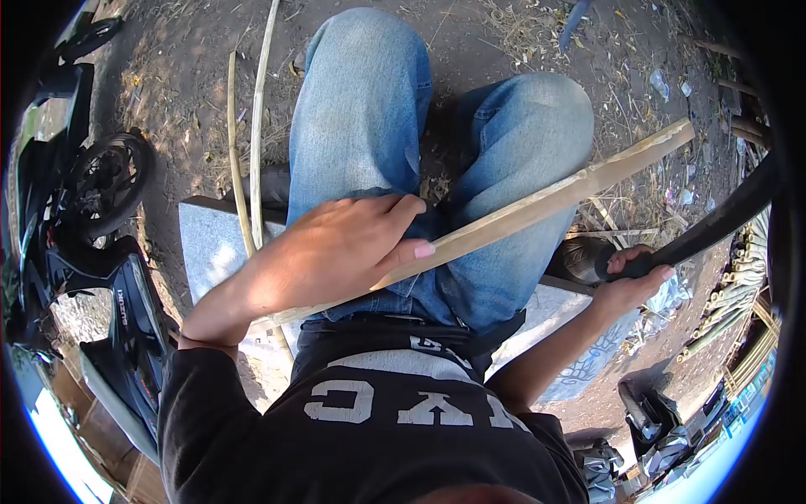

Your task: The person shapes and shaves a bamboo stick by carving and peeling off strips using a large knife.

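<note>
A long split bamboo strip (537, 202) lies slantwise across my lap, from my left forearm up to the far right. My left hand (336, 248) is closed on its near part, with the thumb laid along the strip and the other fingers partly hidden. Out to the right, my right hand (631, 281) is wrapped round the near end of a long dark machete (722, 210). Its blade points up and right, apart from the bamboo, and runs into the dark edge of the view.
Two thin bamboo strips (259, 126) lean at my left by a grey slab seat (210, 244). A black motorcycle (126, 311) stands at the far left. Bamboo poles (730, 294) are stacked at the right. Dry litter covers the ground (193, 109).
</note>
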`<state>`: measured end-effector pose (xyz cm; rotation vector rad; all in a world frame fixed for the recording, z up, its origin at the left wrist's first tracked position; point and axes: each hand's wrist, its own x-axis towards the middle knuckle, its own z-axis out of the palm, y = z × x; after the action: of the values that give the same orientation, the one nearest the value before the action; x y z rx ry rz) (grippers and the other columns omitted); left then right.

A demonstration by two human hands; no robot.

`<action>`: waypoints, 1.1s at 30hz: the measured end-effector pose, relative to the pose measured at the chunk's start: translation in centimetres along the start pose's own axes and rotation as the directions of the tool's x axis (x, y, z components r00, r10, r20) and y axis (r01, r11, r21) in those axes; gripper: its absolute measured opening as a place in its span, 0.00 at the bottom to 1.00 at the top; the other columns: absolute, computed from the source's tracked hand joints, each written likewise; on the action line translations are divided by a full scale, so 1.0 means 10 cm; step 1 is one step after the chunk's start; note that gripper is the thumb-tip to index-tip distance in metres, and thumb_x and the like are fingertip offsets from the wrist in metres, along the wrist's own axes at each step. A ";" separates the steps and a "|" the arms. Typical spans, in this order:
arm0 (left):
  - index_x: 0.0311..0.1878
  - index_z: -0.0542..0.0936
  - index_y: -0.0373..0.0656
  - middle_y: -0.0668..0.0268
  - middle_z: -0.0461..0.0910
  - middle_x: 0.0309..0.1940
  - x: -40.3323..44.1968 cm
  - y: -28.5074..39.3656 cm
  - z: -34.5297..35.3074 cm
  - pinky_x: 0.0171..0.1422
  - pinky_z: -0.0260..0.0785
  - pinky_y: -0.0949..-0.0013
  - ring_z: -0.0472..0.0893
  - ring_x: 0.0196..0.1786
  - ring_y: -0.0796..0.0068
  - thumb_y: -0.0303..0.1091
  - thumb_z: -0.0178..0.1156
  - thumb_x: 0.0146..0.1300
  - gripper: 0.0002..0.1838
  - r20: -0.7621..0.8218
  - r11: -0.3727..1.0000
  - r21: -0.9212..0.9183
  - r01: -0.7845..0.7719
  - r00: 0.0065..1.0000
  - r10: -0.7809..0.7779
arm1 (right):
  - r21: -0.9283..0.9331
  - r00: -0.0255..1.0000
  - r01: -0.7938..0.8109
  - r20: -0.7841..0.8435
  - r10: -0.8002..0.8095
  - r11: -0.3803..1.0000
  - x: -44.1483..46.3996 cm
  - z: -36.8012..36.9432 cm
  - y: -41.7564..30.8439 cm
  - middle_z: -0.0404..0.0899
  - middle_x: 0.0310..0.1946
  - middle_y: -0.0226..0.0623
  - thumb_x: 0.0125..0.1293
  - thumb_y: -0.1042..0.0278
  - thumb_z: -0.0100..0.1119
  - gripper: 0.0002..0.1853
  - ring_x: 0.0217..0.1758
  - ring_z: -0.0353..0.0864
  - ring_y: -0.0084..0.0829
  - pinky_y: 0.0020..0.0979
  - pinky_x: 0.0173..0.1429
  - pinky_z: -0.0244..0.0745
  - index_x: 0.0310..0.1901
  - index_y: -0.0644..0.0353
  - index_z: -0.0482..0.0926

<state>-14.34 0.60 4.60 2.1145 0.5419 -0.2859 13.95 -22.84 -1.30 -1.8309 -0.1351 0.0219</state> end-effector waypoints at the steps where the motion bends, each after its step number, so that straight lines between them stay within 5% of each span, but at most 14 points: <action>1: 0.57 0.75 0.36 0.54 0.82 0.35 -0.08 -0.06 0.12 0.49 0.73 0.55 0.84 0.42 0.53 0.47 0.59 0.74 0.22 0.064 0.997 0.077 -0.009 0.998 0.004 | 0.071 1.000 -0.004 0.021 0.002 0.997 0.00 0.05 0.00 0.63 0.20 0.32 0.76 0.26 0.33 0.39 0.20 0.59 0.24 0.26 0.25 0.56 0.30 0.61 0.68; 5: 0.45 0.77 0.35 0.57 0.81 0.31 -0.22 -0.16 0.43 0.50 0.71 0.58 0.83 0.39 0.54 0.46 0.62 0.70 0.20 -0.009 0.952 0.243 -0.188 0.981 0.196 | 0.080 0.986 0.006 0.163 -0.019 0.997 -0.03 0.18 0.01 0.64 0.19 0.33 0.74 0.23 0.34 0.41 0.19 0.60 0.25 0.27 0.25 0.56 0.30 0.62 0.68; 7: 0.41 0.76 0.38 0.60 0.80 0.29 -0.20 -0.16 0.46 0.53 0.67 0.60 0.82 0.38 0.58 0.46 0.64 0.68 0.18 0.005 0.977 0.171 -0.124 0.992 0.125 | 0.094 0.983 0.005 0.180 -0.022 0.996 -0.05 0.23 0.03 0.64 0.19 0.34 0.72 0.22 0.36 0.42 0.19 0.61 0.26 0.27 0.25 0.57 0.30 0.63 0.69; 11: 0.43 0.74 0.36 0.57 0.79 0.28 -0.16 -0.06 0.40 0.42 0.72 0.57 0.83 0.34 0.55 0.41 0.63 0.71 0.16 -0.069 0.988 -0.148 -0.040 0.997 0.030 | 0.122 0.964 0.037 0.257 -0.067 0.992 -0.06 0.24 0.03 0.65 0.20 0.35 0.70 0.20 0.40 0.43 0.18 0.63 0.26 0.27 0.24 0.58 0.30 0.65 0.70; 14: 0.43 0.73 0.34 0.55 0.79 0.26 0.06 -0.01 0.33 0.32 0.72 0.61 0.85 0.29 0.61 0.39 0.63 0.72 0.16 -0.183 0.918 -0.364 -0.160 0.978 0.097 | 0.092 0.951 0.104 0.282 -0.126 0.990 -0.08 0.23 -0.05 0.65 0.20 0.35 0.67 0.18 0.43 0.45 0.18 0.64 0.26 0.27 0.24 0.59 0.30 0.65 0.70; 17: 0.44 0.74 0.33 0.56 0.79 0.25 0.38 0.13 0.19 0.28 0.72 0.65 0.85 0.26 0.67 0.41 0.61 0.74 0.17 -0.243 0.887 -0.360 -0.288 0.947 0.209 | 0.079 0.948 0.138 0.279 -0.154 0.987 -0.13 0.22 -0.14 0.66 0.20 0.35 0.64 0.16 0.44 0.46 0.18 0.64 0.26 0.27 0.24 0.59 0.30 0.65 0.70; 23: 0.44 0.78 0.33 0.59 0.78 0.24 1.16 0.54 -0.11 0.29 0.72 0.66 0.85 0.26 0.67 0.47 0.60 0.75 0.21 -0.152 0.878 -0.393 -0.271 0.961 0.229 | 0.184 0.957 0.121 0.239 -0.164 0.975 -0.16 0.09 -0.15 0.66 0.18 0.35 0.65 0.15 0.43 0.47 0.17 0.67 0.25 0.25 0.22 0.60 0.29 0.67 0.71; 26: 0.47 0.80 0.33 0.58 0.80 0.26 1.38 0.63 -0.12 0.42 0.76 0.57 0.84 0.34 0.57 0.57 0.53 0.76 0.29 -0.129 0.962 -0.005 -0.272 0.954 0.269 | 0.203 0.962 0.102 0.230 -0.149 0.974 -0.17 -0.02 -0.11 0.67 0.18 0.35 0.64 0.15 0.44 0.47 0.17 0.66 0.26 0.25 0.22 0.60 0.29 0.67 0.70; 27: 0.47 0.80 0.33 0.58 0.80 0.26 1.38 0.60 -0.08 0.42 0.76 0.57 0.84 0.34 0.57 0.57 0.53 0.76 0.29 -0.130 0.964 -0.005 -0.268 0.956 0.265 | 0.180 0.968 0.105 0.207 -0.142 0.978 -0.18 -0.06 -0.09 0.66 0.19 0.35 0.63 0.15 0.45 0.47 0.17 0.66 0.26 0.25 0.22 0.60 0.29 0.66 0.70; 29: 0.47 0.80 0.32 0.55 0.81 0.29 1.37 0.45 0.06 0.39 0.75 0.57 0.83 0.34 0.57 0.57 0.54 0.76 0.29 -0.366 0.935 0.064 -0.349 0.863 0.347 | 0.167 0.971 0.090 0.205 -0.124 0.982 -0.19 -0.15 -0.04 0.67 0.19 0.35 0.64 0.15 0.45 0.47 0.16 0.66 0.25 0.25 0.22 0.60 0.29 0.66 0.70; 30: 0.47 0.80 0.32 0.55 0.81 0.29 1.31 0.37 0.14 0.39 0.75 0.57 0.83 0.34 0.57 0.57 0.54 0.76 0.29 -0.360 0.937 0.062 -0.345 0.867 0.343 | 0.149 0.974 0.079 0.197 -0.108 0.986 -0.19 -0.18 -0.01 0.67 0.19 0.35 0.63 0.14 0.44 0.47 0.16 0.66 0.25 0.26 0.22 0.60 0.29 0.66 0.70; 32: 0.46 0.80 0.32 0.54 0.82 0.33 1.07 0.20 0.23 0.42 0.75 0.59 0.84 0.38 0.58 0.57 0.54 0.76 0.29 -0.565 0.926 0.275 -0.259 0.736 0.374 | 0.128 0.978 0.063 0.190 -0.087 0.990 -0.19 -0.23 0.04 0.67 0.19 0.35 0.63 0.14 0.44 0.47 0.17 0.66 0.25 0.26 0.22 0.60 0.29 0.66 0.70; 33: 0.45 0.79 0.32 0.54 0.83 0.35 0.90 0.17 0.12 0.47 0.75 0.59 0.84 0.42 0.58 0.57 0.55 0.75 0.30 -0.412 0.963 0.199 -0.179 0.877 0.248 | 0.113 0.977 0.056 0.199 -0.078 0.992 -0.19 -0.25 0.06 0.67 0.19 0.35 0.64 0.14 0.44 0.47 0.17 0.66 0.25 0.26 0.22 0.60 0.29 0.66 0.70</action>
<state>-5.65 1.20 1.55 2.3799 0.5449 0.2917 12.35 -25.59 -1.37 -1.7134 -0.3342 0.1664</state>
